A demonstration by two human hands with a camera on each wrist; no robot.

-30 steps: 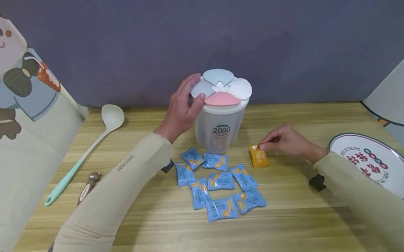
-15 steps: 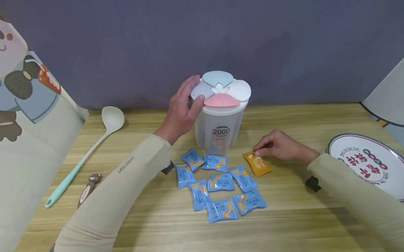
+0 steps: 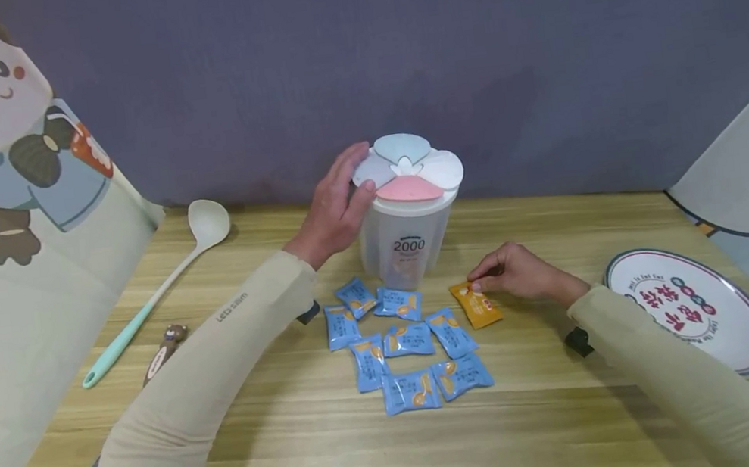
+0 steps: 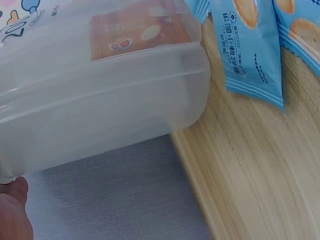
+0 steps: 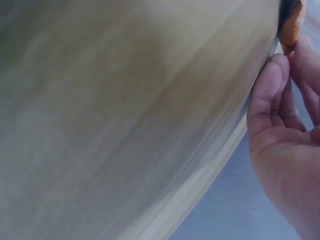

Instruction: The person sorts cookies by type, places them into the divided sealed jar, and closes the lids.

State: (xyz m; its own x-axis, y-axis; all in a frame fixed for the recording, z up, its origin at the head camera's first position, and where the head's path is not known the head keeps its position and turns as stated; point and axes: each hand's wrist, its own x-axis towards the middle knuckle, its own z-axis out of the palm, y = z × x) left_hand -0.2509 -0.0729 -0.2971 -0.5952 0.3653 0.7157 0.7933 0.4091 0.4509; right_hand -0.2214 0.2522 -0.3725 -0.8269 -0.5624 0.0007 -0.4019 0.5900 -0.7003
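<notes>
My left hand (image 3: 334,211) grips the lid edge of a clear plastic storage canister (image 3: 409,237), thumb on the near rim and fingers at the far left side. Its lid (image 3: 408,188) has pink, white, grey and pale blue flaps, all lying down. Through its wall an orange packet (image 4: 137,30) shows inside. To the right, my right hand (image 3: 519,273) pinches the upper corner of an orange snack packet (image 3: 478,306) between thumb and fingers, low over the table. Several blue biscuit packets (image 3: 409,340) lie flat in a loose group in front of the canister.
A ladle (image 3: 209,222) with a mint handle lies at the left, beside a brown bear-topped utensil (image 3: 165,347) partly under the left sleeve. A white oval plate (image 3: 720,326) sits at the right, overlapped by the right sleeve. The dark back panel (image 3: 536,79) rises behind the table.
My right hand has moved slightly left and toward me, and the orange snack packet in it has turned to a slant. The left hand keeps its hold on the canister's lid.
</notes>
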